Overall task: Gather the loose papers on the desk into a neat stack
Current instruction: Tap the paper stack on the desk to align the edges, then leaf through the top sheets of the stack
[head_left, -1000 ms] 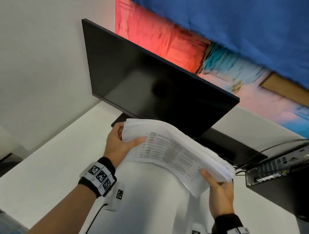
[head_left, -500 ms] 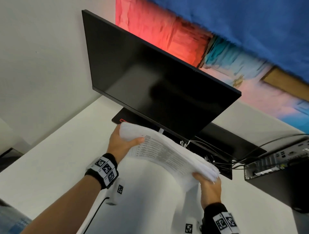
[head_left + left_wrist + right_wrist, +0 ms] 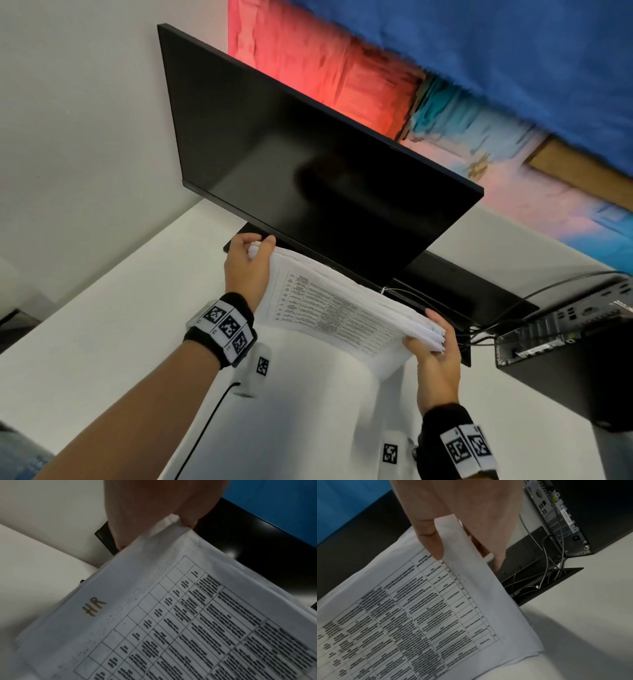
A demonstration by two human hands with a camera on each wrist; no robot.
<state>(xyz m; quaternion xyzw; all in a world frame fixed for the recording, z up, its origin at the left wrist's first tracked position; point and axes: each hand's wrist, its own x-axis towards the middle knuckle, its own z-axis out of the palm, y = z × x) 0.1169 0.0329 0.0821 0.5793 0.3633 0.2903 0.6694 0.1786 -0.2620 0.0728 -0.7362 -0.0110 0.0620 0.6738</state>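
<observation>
A thick stack of white papers (image 3: 339,308) with a printed table on top is held tilted above the white desk (image 3: 102,342), just in front of the monitor's lower edge. My left hand (image 3: 248,265) grips its far left end, thumb over the top edge. My right hand (image 3: 433,342) grips the right end, thumb on the top sheet and fingers behind. In the left wrist view the top sheet (image 3: 171,615) reads "HR" and my left hand (image 3: 154,511) holds its corner. In the right wrist view my right hand (image 3: 453,520) pinches the papers (image 3: 419,615).
A black monitor (image 3: 318,164) stands right behind the papers on a black base. A black computer case (image 3: 565,356) with cables (image 3: 479,329) sits at the right. A white tagged device (image 3: 258,366) with a black cord lies on the desk under my left wrist.
Both hands have carried the stack lower and closer to the monitor's base. The sheets are squared up more tightly, and my left thumb has shifted to the stack's far corner.
</observation>
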